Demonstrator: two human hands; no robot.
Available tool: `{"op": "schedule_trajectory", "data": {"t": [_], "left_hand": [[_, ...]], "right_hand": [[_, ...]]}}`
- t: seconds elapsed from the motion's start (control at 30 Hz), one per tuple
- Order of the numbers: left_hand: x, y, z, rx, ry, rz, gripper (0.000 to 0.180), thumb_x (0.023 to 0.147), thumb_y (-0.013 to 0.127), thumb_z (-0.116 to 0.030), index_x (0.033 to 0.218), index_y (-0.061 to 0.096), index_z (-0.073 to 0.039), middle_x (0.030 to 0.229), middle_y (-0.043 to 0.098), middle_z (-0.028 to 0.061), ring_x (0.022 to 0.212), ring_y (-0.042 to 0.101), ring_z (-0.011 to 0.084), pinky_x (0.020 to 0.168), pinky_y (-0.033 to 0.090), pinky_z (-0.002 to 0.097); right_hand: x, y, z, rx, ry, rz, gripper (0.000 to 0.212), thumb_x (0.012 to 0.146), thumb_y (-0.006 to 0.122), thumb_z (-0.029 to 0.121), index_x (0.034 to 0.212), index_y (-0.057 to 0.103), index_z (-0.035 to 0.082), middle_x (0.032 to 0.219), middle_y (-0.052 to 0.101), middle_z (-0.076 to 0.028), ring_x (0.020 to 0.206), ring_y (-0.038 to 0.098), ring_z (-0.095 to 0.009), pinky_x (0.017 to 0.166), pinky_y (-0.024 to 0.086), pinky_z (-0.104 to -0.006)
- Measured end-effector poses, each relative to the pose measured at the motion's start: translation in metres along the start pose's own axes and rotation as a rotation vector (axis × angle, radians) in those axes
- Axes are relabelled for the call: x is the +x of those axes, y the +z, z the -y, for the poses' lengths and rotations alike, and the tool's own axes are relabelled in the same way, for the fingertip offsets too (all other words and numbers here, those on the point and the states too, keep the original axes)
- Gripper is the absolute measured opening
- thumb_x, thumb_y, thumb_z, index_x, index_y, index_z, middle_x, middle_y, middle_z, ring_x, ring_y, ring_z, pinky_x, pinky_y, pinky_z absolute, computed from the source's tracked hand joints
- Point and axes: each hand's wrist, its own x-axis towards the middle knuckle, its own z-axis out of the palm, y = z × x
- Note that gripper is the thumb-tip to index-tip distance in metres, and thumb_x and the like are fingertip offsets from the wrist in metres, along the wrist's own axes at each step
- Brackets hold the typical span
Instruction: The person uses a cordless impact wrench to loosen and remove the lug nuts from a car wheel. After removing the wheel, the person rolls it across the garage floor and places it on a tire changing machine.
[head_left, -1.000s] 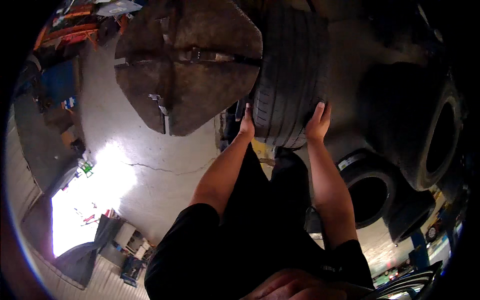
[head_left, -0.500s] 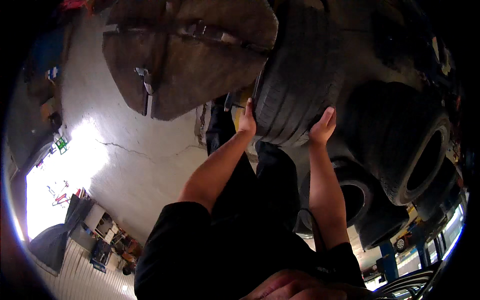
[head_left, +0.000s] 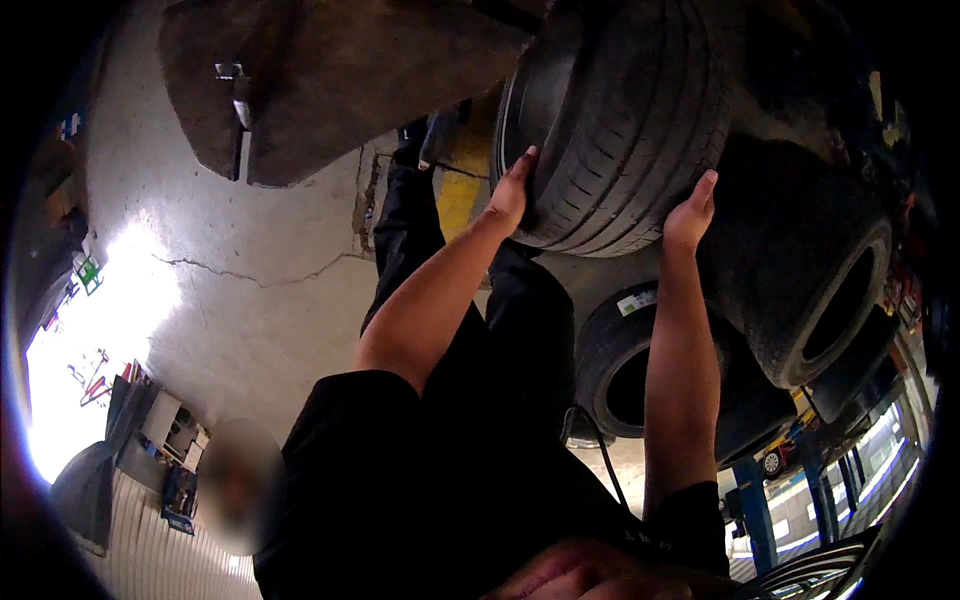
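A large black car tire [head_left: 630, 130] is upright in front of me, tilted a little, its grooved tread facing me. My left hand [head_left: 509, 198] presses on its left sidewall, near the open rim edge. On the tire's right side, my right hand [head_left: 688, 214] grips the other sidewall with the thumb pointing up. The fingers of both hands are partly hidden behind the rubber. To the left of the tire is a dark, angular machine plate [head_left: 340, 90] with a metal clamp [head_left: 239, 98] in a slot.
Several other tires stand to the right, including a big leaning tire [head_left: 790, 270] and a tire with a label [head_left: 600, 370]. A yellow machine part [head_left: 458, 205] shows beside my leg. The concrete floor [head_left: 250, 330] is cracked. A person with a blurred head [head_left: 240, 485] is at lower left.
Both hands have moved up and to the right along with the tire. It has turned so more of its left opening shows. The machine plate sits higher and farther left in view.
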Motion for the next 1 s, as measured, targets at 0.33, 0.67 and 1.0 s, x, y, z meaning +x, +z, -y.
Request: {"op": "schedule_trajectory", "data": {"t": [0.33,0.67,1.0], "left_hand": [[-0.052,-0.029,-0.016,0.913,0.292,-0.42,0.054,0.11,0.046,-0.043,0.145,0.057,-0.003,0.149,0.055,0.0163,0.134,0.052,0.0358,0.114,0.039,0.0392],[-0.043,0.2,-0.14,2.129,1.26,0.021,0.075,0.097,0.062,-0.049,0.16,0.042,-0.014,0.169,0.032,0.0143,0.158,0.027,0.0355,0.128,0.015,0.0581],[-0.028,0.2,-0.171,2.278,1.198,0.055,0.083,0.093,0.063,-0.046,0.163,0.036,-0.012,0.171,0.029,0.0173,0.158,0.025,0.0383,0.128,0.013,0.0588]], "right_hand": [[-0.046,-0.001,0.01,-0.296,-0.065,0.052,0.063,0.107,0.049,0.05,0.14,0.059,-0.002,0.113,0.071,-0.031,0.106,0.069,-0.048,0.09,0.055,-0.0499],[-0.048,0.016,0.028,-0.232,-0.061,0.021,0.066,0.102,0.058,0.05,0.145,0.053,-0.001,0.122,0.068,-0.031,0.111,0.066,-0.048,0.092,0.054,-0.0534],[-0.036,0.036,0.046,-0.148,-0.012,0.006,0.066,0.096,0.068,0.045,0.14,0.054,-0.001,0.118,0.069,-0.029,0.108,0.067,-0.046,0.091,0.054,-0.0507]]}}
